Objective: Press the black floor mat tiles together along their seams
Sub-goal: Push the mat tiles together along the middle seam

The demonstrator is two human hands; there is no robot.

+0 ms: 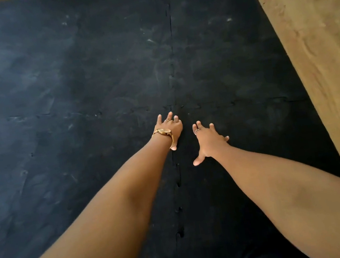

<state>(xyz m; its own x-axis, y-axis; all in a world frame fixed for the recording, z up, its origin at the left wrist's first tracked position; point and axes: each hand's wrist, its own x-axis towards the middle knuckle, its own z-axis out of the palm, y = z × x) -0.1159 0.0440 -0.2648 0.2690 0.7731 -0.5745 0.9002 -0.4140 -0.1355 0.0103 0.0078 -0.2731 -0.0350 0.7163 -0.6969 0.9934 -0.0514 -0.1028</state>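
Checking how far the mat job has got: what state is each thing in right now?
Left hand: open, fingers spread, flat on the mat left of the lengthwise seam.
Right hand: open, fingers spread, flat on the mat right of that seam.
Lengthwise seam: small gaps show near the person and at the far end.
Crosswise seam: mostly closed.
Black floor mat tiles: lying flat, scuffed.

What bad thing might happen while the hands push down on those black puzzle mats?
Two things, maybe. The left hand and right hand press on either side of the lengthwise seam, not on it, so its open-looking notches nearer the person may stay unlocked. Also, pushing sideways could slide the right-hand tile toward the bare wooden floor, widening the gap. The gold watch on the left wrist might scrape the mat.
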